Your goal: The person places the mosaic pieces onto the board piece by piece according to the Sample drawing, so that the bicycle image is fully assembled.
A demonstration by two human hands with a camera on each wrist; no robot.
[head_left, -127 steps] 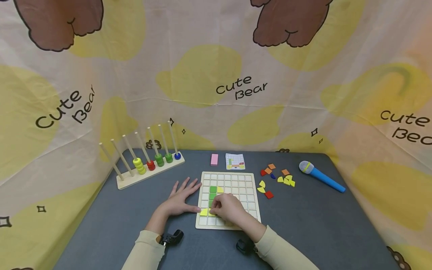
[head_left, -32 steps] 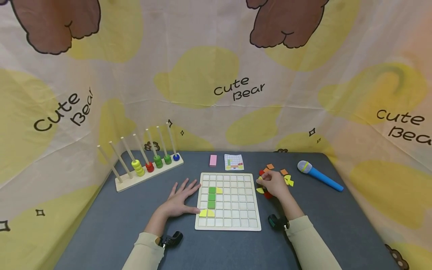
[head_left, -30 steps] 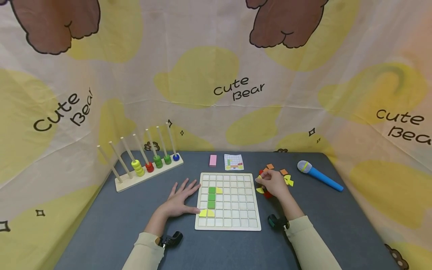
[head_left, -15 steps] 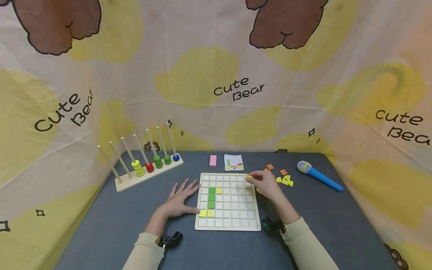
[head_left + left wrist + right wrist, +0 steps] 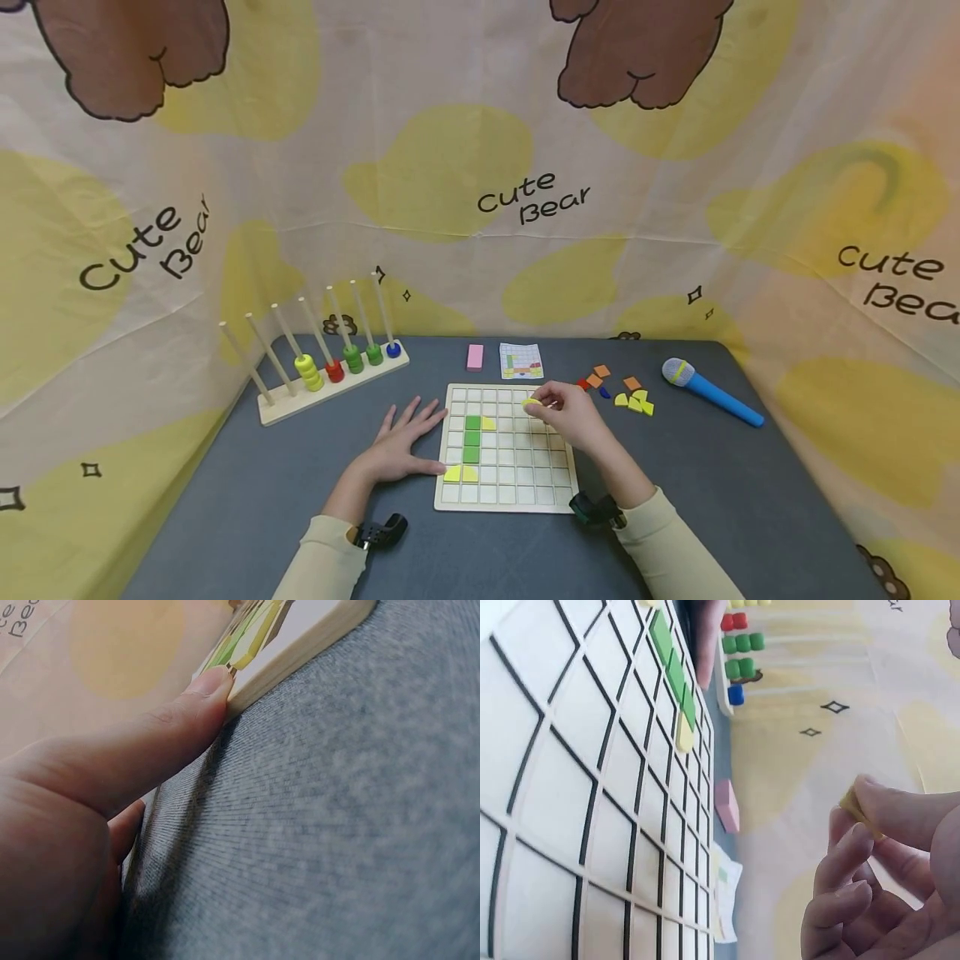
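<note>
A pale wooden grid board [image 5: 525,483] lies on the grey table. Several green square tiles [image 5: 472,439] stand in one column of it, with a yellow quarter-round tile [image 5: 488,423] beside the top one and two more yellow tiles [image 5: 461,474] lower left. My left hand [image 5: 399,446] lies spread, its thumb and a fingertip at the board's left edge; the left wrist view has the thumb [image 5: 165,739] on that edge. Above the upper right of the board, my right hand [image 5: 573,417] pinches a yellow quarter-round tile [image 5: 853,801] between thumb and fingers.
Loose orange, red, blue and yellow tiles [image 5: 634,404] lie to the right of the board. Behind it are a pink block [image 5: 475,357] and a printed pattern card [image 5: 521,362]. A peg rack with coloured beads [image 5: 335,383] stands at left, a blue toy microphone [image 5: 714,393] at right.
My right hand has gone from the board to the loose tiles, picked up a yellow quarter-round tile and carried it left over the board. My left hand has stayed in place.
</note>
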